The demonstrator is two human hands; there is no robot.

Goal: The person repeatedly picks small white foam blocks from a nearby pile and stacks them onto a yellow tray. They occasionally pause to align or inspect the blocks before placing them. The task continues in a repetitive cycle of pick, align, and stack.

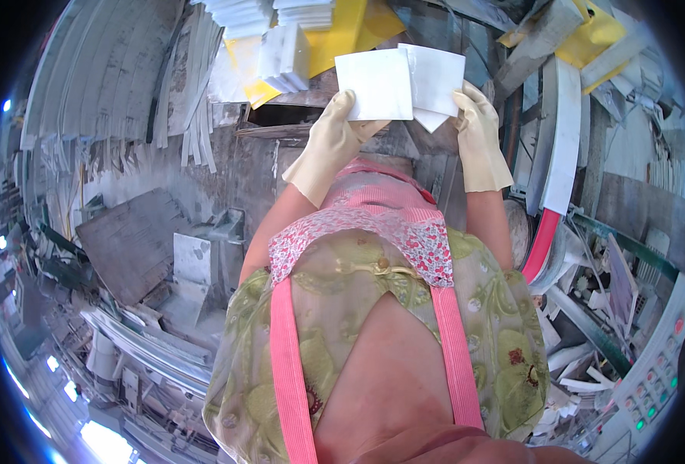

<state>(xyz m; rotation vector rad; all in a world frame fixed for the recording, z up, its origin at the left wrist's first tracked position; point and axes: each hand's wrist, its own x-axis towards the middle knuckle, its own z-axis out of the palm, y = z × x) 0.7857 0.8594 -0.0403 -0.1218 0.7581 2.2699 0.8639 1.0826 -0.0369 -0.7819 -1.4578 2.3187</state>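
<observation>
Both my hands wear cream rubber gloves and are raised in front of me. My left hand (333, 127) grips a square white tile (373, 85) by its lower left edge, the thumb on its face. My right hand (475, 114) closes on the right edge of a second white tile (438, 77). The left tile overlaps the right one along their inner edges. A corner of another white piece (430, 119) shows below the right tile; whether my right hand holds it too, I cannot tell.
Stacks of white tiles (284, 58) stand on yellow sheeting (346, 35) beyond my left hand. Long grey slabs (103, 77) lean at the far left. A pale rail with a red end (543, 240) runs along the right. A control panel (652, 387) with lit buttons sits at the lower right.
</observation>
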